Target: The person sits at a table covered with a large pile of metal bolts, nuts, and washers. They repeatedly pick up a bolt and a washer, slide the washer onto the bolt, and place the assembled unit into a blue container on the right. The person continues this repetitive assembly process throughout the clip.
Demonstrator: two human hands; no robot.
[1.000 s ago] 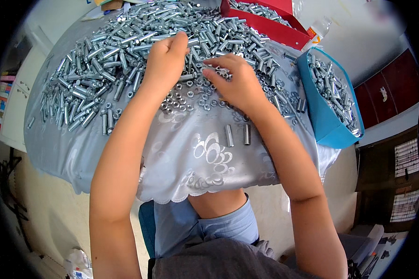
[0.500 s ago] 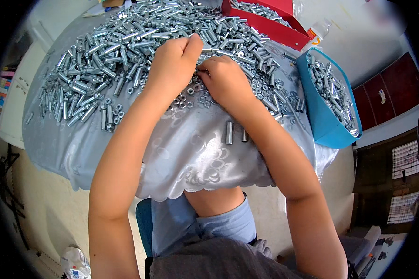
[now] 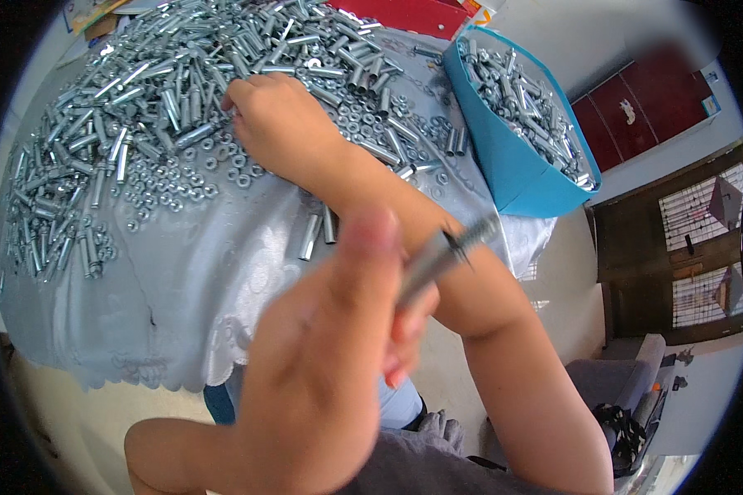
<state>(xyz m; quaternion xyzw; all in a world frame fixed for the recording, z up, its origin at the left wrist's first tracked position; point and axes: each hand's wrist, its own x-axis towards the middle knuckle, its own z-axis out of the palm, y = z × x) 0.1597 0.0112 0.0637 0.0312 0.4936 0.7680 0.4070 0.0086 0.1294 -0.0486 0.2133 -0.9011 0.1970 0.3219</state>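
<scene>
Close to the camera and blurred, my left hand [image 3: 326, 346] is closed around a metal expansion bolt [image 3: 442, 260]. Its smooth sleeve sits in my fingers, and its threaded end points up to the right. Farther off, my right hand [image 3: 281, 124] is over the near edge of a big heap of bolts and sleeves [image 3: 182, 70]. Its fingers are curled downward, and whatever they pinch is hidden. Loose nuts [image 3: 165, 186] lie beside that hand on the shiny silver tablecloth [image 3: 173, 285]. Two metal sleeves [image 3: 310, 237] rest nearer me, by my right forearm.
At the table's right side stands a blue bin [image 3: 512, 169] filled with bolts. A red box [image 3: 404, 15] is at the far edge. Beyond the table are a grey sofa [image 3: 607, 375] and dark red cabinet doors [image 3: 640, 103].
My left hand has left the heap and come up close to the camera with the bolt. My right hand stays at the heap. The view has swung to the right.
</scene>
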